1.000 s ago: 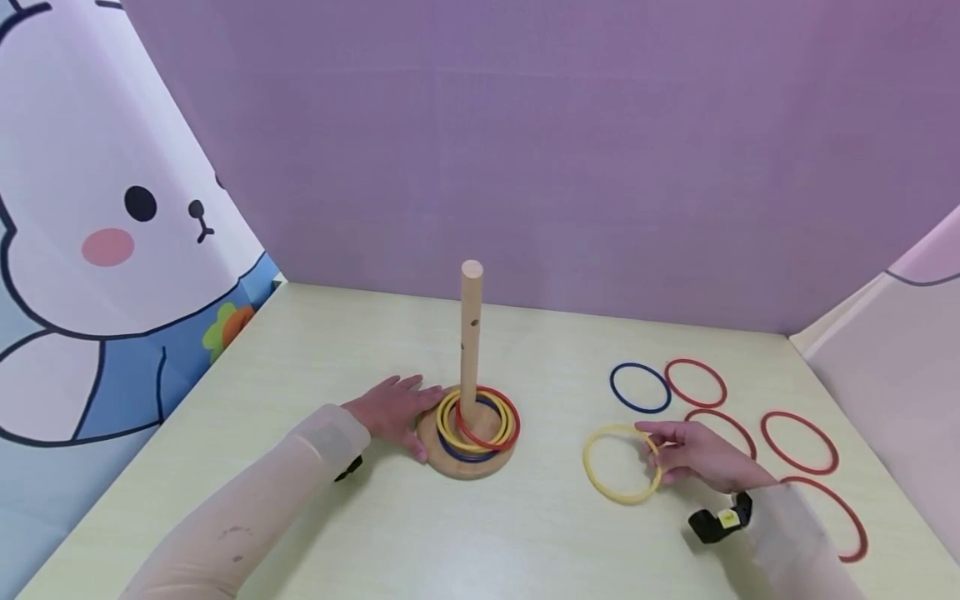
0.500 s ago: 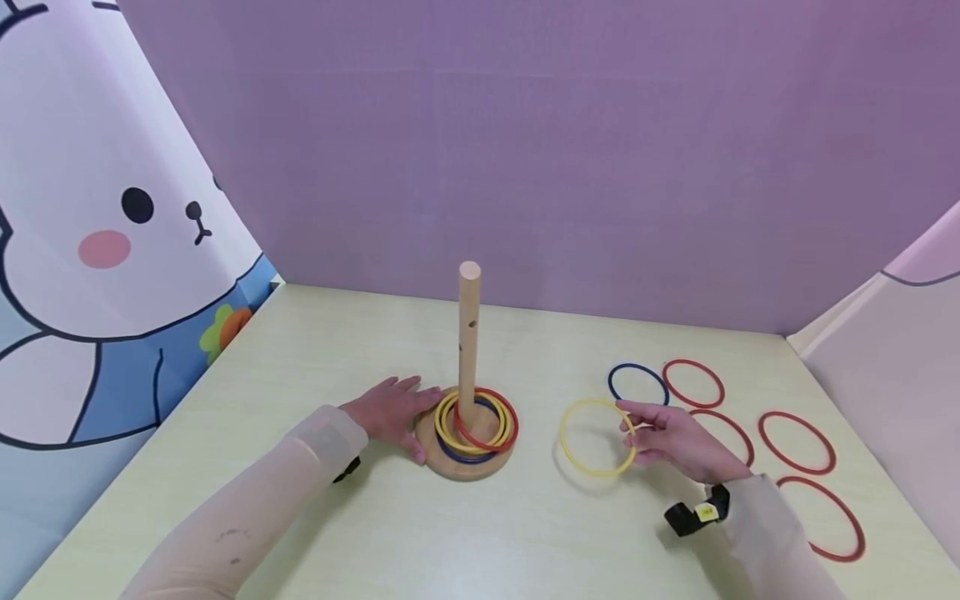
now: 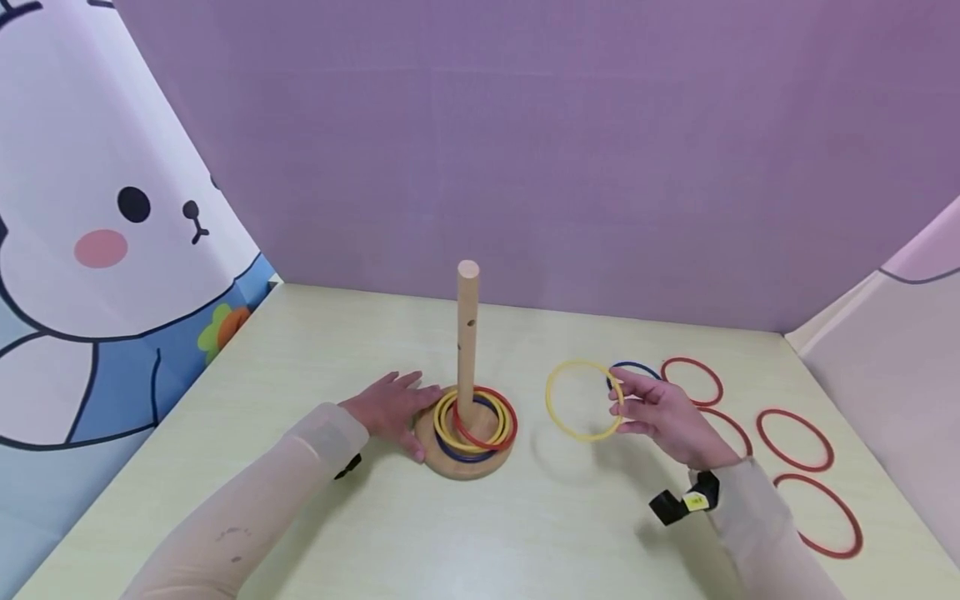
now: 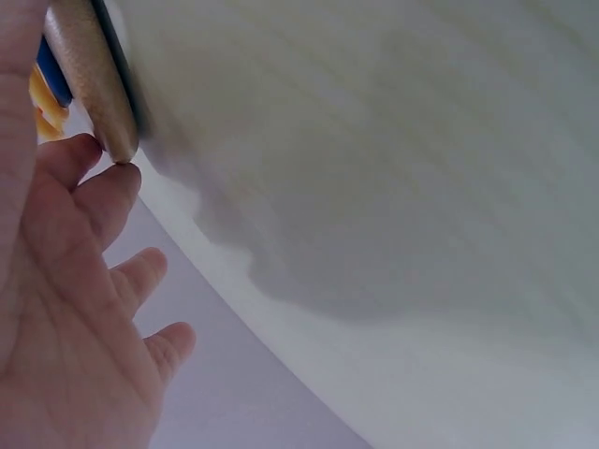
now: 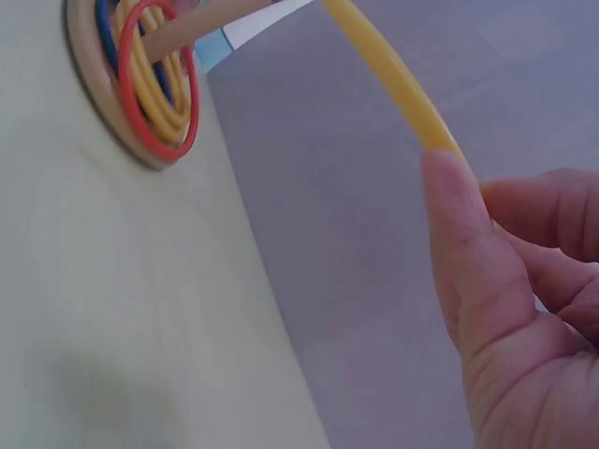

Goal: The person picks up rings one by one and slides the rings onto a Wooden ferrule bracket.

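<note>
Between thumb and fingers, my right hand (image 3: 667,417) pinches a yellow ring (image 3: 551,408) by its right side, raised above the table. The right wrist view shows the thumb pressing the yellow ring (image 5: 402,84) against the fingertips. To the left, a wooden peg (image 3: 467,333) stands upright on a round wooden base (image 3: 465,473). Yellow, blue and red rings (image 3: 513,417) lie loosely around the foot of the peg. With fingers spread, my left hand (image 3: 392,412) touches the left edge of the base; in the left wrist view its fingertips meet the base's rim (image 4: 98,84).
On the right of the table (image 3: 525,533) lie a blue ring (image 3: 637,365), partly hidden by my right hand, and several red rings (image 3: 795,439). A purple cloth (image 3: 525,167) rises behind the table, and a cartoon-printed cloth (image 3: 60,333) stands at the left.
My right hand has lifted the yellow ring off the table and moved it left and away from me, toward the peg. My left hand has stayed at the base.
</note>
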The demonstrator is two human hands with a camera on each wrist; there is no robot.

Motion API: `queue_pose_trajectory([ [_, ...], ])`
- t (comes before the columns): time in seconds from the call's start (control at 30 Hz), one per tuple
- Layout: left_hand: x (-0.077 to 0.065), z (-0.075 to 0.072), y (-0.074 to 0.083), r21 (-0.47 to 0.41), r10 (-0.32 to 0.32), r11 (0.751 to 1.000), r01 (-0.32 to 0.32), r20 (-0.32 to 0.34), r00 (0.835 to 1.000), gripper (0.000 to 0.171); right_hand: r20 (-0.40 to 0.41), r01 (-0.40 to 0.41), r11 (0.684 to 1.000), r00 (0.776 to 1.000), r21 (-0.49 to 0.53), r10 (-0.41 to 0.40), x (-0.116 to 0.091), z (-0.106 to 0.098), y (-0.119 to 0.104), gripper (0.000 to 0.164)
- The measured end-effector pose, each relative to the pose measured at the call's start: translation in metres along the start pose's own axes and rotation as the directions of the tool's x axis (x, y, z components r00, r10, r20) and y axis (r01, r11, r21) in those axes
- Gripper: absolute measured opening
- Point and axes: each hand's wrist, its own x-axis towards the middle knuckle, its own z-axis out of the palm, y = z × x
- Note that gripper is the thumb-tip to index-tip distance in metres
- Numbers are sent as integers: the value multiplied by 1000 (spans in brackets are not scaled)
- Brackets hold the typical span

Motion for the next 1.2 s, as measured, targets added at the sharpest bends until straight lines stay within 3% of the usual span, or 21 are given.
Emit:
queue_pose_trajectory([
  [0.2, -1, -1, 0, 24, 19, 1000, -19, -1, 1000, 100, -35, 12, 999, 999, 45, -10, 5, 5, -13, 48],
  [0.47, 1, 0, -2, 62, 70, 996, -68, -23, 997, 104, -45, 41, 999, 998, 3, -41, 10, 7, -26, 51],
  [0.7, 2, 1, -2, 36, 74, 997, -73, -22, 997, 103, -50, 37, 999, 998, 30, -36, 17, 15, -34, 48],
  [1.0, 2, 1, -4, -3, 63, 998, -63, -5, 998, 104, -103, 41, 999, 994, 16, -39, 30, 32, -46, 61],
  [1.2, 2, 0, -3, -17, 44, 999, -44, 7, 999, 104, -152, 69, 997, 986, 23, -64, 40, 44, -59, 60],
])
